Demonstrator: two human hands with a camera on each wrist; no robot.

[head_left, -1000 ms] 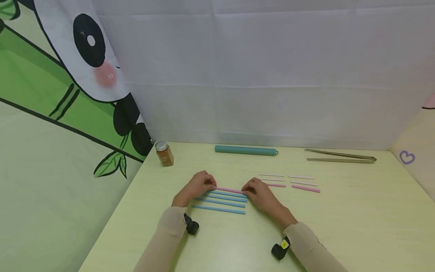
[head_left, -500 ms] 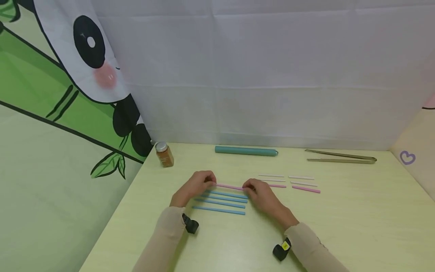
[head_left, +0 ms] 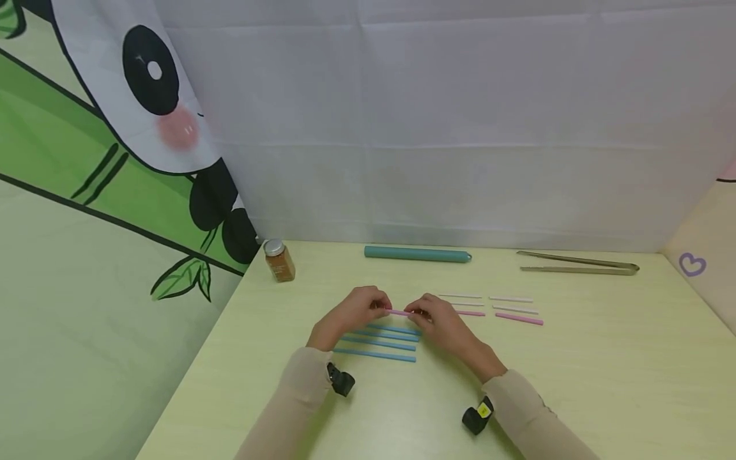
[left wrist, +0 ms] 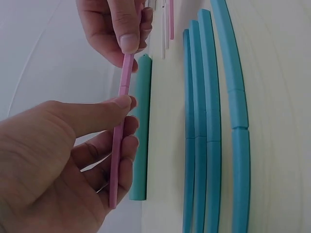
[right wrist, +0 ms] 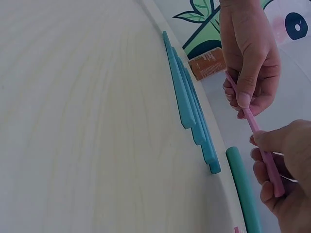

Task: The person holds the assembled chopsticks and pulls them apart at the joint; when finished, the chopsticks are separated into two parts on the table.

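Both hands hold one thin pink stick [left wrist: 116, 150] above the table, over the far side of the blue sticks. My left hand [head_left: 353, 311] pinches its left part between thumb and fingers, while my right hand [head_left: 441, 321] pinches the other end. A thin seam crosses the pink stick between the two hands in the left wrist view. Below lie several long blue sticks [left wrist: 213, 116] in a row, roughly parallel, with seams along them; the left forearm and hand hide their left ends in the head view.
Right of the hands lie short white sticks [head_left: 511, 299] and short pink sticks [head_left: 519, 319]. Along the back stand a brown jar with a silver lid [head_left: 280, 262], a teal cylinder [head_left: 417, 254] and metal tongs [head_left: 577, 271]. A white cloth [head_left: 460, 128] hangs behind.
The pink stick has risen from beside the blue sticks. My left hand has moved right, close to the right hand, so less of the stick shows between them.
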